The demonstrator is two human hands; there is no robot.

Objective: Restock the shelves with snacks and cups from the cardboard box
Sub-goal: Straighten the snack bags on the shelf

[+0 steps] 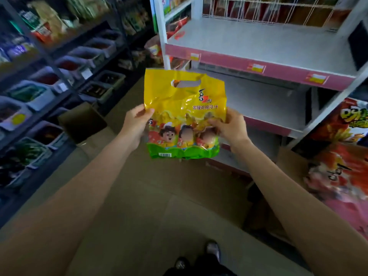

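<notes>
two bare hands hold one glossy yellow plastic snack bag with a green bottom band and a die-cut carry handle (185, 114): the left hand (135, 126) pinches its nine o'clock edge with the thumb on the front, and the right hand (231, 128) curls its fingers over the three o'clock edge, so both are clamped on the bag and neither is free. the bag hangs upright in mid-air, handle at twelve o'clock, in front of the white metal shelving unit with pink price strips (258, 66), touching none of its boards. to place it well, i would keep the printed face outward and the bag level, carry it toward one o'clock onto the bare grey shelf board (268, 100) behind it, set the green base down first, then let go one side at a time so the slippery film does not slump forward. much is hard to read here: the dark rack of grey bins (59, 76) at nine o'clock is smeared by motion blur, the brown cardboard box (288, 166) at four o'clock is partly cut off behind the right forearm, its contents unseen, and no cups can be made out anywhere.
</notes>
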